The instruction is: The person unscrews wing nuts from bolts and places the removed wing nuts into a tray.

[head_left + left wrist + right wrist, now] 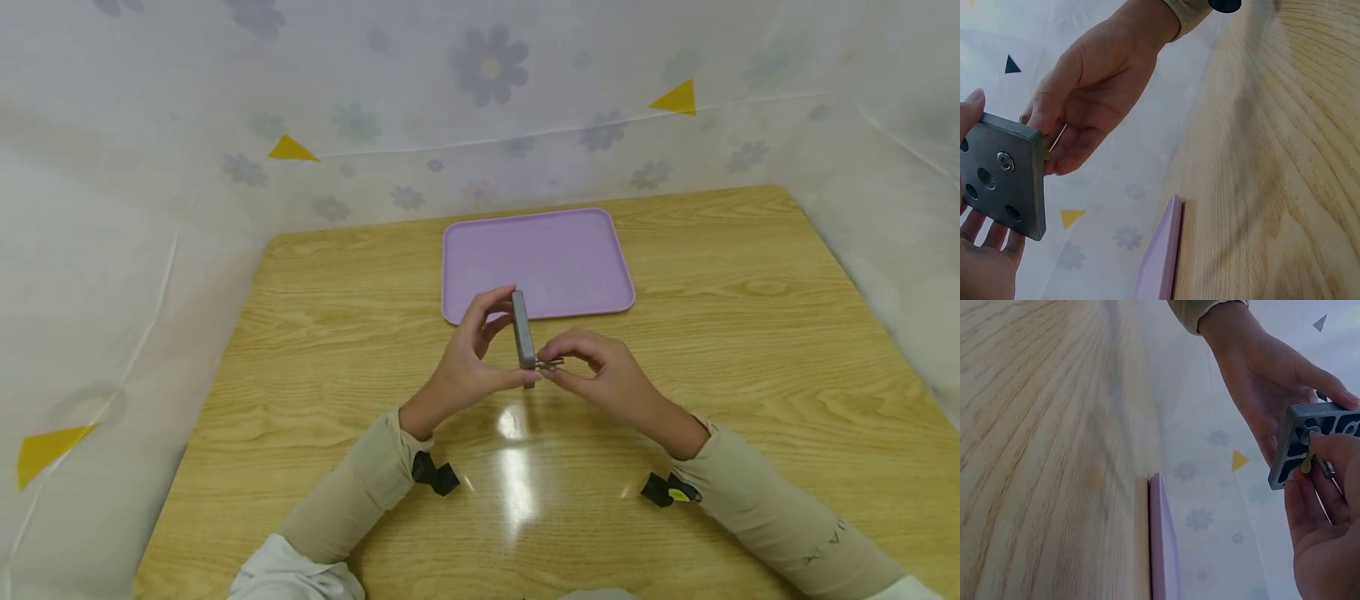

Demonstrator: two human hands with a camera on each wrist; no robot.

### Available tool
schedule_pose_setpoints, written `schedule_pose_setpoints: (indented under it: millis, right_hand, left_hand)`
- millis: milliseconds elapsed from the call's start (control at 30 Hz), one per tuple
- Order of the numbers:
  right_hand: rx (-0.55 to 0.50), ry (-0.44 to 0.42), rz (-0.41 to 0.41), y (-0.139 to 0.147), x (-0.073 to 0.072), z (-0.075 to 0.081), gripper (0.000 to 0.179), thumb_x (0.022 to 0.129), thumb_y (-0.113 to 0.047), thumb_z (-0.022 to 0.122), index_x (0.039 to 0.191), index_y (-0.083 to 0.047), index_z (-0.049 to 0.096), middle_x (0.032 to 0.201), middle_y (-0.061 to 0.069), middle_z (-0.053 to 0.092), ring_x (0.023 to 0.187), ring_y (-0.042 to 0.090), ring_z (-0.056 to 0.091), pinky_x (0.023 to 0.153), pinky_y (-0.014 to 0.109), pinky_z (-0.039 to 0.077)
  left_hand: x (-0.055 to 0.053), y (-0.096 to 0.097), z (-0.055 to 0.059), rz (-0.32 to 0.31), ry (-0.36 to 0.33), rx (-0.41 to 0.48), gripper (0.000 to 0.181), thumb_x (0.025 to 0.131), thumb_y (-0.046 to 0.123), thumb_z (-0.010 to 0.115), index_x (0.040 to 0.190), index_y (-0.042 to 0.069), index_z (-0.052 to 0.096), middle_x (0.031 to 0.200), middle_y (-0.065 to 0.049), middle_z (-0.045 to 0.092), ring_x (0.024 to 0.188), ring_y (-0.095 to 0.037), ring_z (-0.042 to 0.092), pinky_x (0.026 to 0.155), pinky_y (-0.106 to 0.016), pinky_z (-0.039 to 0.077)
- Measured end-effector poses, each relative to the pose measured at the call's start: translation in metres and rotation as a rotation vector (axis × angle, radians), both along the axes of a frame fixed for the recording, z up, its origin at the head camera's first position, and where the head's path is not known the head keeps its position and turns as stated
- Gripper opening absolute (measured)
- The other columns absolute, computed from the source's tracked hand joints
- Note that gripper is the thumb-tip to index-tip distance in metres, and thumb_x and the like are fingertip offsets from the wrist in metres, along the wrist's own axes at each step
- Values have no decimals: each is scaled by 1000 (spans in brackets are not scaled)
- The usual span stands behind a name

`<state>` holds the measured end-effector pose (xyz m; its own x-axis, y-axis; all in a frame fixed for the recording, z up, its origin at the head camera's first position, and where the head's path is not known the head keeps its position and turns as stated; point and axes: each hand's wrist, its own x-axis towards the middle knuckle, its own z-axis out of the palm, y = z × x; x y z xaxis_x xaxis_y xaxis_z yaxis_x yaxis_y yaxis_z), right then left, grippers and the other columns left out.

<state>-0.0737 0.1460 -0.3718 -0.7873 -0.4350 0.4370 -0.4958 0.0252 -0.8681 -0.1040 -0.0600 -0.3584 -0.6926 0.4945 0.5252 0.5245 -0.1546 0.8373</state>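
Observation:
My left hand (471, 354) holds a grey metal plate (522, 329) on edge above the table, thumb at the near end and fingers at the far end. Several holes pierce its flat face in the left wrist view, and a screw head (1005, 162) sits in one of them. On the ribbed, hollowed face, my right hand (600, 367) pinches a small brass-coloured wing nut (1307, 464) beside the plate's corner. A threaded bolt end (1325, 467) sticks out by the right fingers, which partly hide these parts.
A purple tray (540, 258) lies beyond the hands on the wood-grain table (337, 333). Flower-patterned white sheeting (487, 125) with yellow triangles surrounds the table on the far side and both flanks.

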Motion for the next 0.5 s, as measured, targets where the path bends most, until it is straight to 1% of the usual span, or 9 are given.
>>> schedule_pose_setpoints:
  millis: [67, 133, 200, 233, 300, 367, 400, 433, 500]
  right_hand:
    - [7, 46, 11, 2, -2, -5, 26, 77, 20, 62, 99, 6, 62, 101, 17, 61, 99, 17, 57, 88, 30, 51]
    - [5, 50, 14, 6, -4, -12, 30, 79, 21, 59, 104, 5, 61, 105, 17, 60, 103, 18, 56, 90, 32, 49]
    - [2, 35, -2, 10, -6, -19, 31, 82, 19, 56, 109, 4, 60, 109, 17, 59, 105, 19, 55, 92, 33, 48]
    - [3, 17, -20, 13, -6, -22, 29, 84, 17, 54, 109, 3, 60, 109, 17, 60, 105, 19, 56, 92, 32, 48]
    - [13, -52, -71, 16, -6, -22, 22, 90, 9, 51, 109, 2, 61, 107, 16, 62, 102, 19, 58, 90, 31, 49]
    - [15, -116, -97, 17, -6, -21, 19, 96, 0, 47, 105, 3, 63, 102, 15, 64, 96, 19, 61, 86, 30, 52]
    - [14, -152, -97, 17, -6, -20, 22, 98, -4, 44, 103, 4, 63, 99, 15, 65, 92, 20, 62, 84, 30, 53]
    - [6, -184, -88, 17, -7, -20, 26, 100, -8, 41, 102, 6, 64, 97, 16, 66, 89, 21, 63, 82, 31, 54]
    - [-6, -240, -48, 16, -7, -21, 33, 102, -11, 37, 102, 10, 62, 94, 20, 66, 86, 25, 64, 80, 35, 55]
  left_hand:
    - [0, 0, 0, 2, 0, 3, 95, 59, -21, 77, 137, -10, 25, 128, -31, 33, 116, -31, 38, 104, -48, 34]
    - [0, -1, 0, 4, 0, 7, 95, 59, -21, 77, 138, -10, 25, 128, -28, 34, 116, -30, 38, 104, -48, 35]
    - [0, -1, 1, 7, 1, 12, 95, 59, -21, 77, 138, -9, 25, 129, -27, 34, 116, -29, 38, 103, -48, 36]
    - [0, -1, 2, 9, -1, 14, 95, 59, -21, 77, 138, -9, 25, 129, -27, 34, 116, -29, 38, 103, -48, 36]
    - [0, -1, 2, 13, 0, 16, 96, 58, -21, 78, 138, -9, 25, 130, -27, 33, 116, -28, 38, 103, -48, 36]
    - [0, -2, 3, 15, 0, 19, 96, 58, -21, 78, 137, -10, 25, 130, -29, 32, 116, -27, 38, 103, -48, 36]
    - [1, -2, 3, 17, -2, 19, 96, 58, -21, 78, 137, -10, 25, 130, -29, 32, 116, -27, 39, 103, -49, 36]
    - [1, -2, 3, 16, -1, 21, 96, 58, -21, 78, 137, -10, 25, 129, -30, 32, 116, -27, 39, 103, -49, 36]
    - [1, -2, 3, 14, -2, 22, 96, 58, -22, 77, 137, -10, 25, 129, -30, 33, 116, -28, 39, 103, -49, 35]
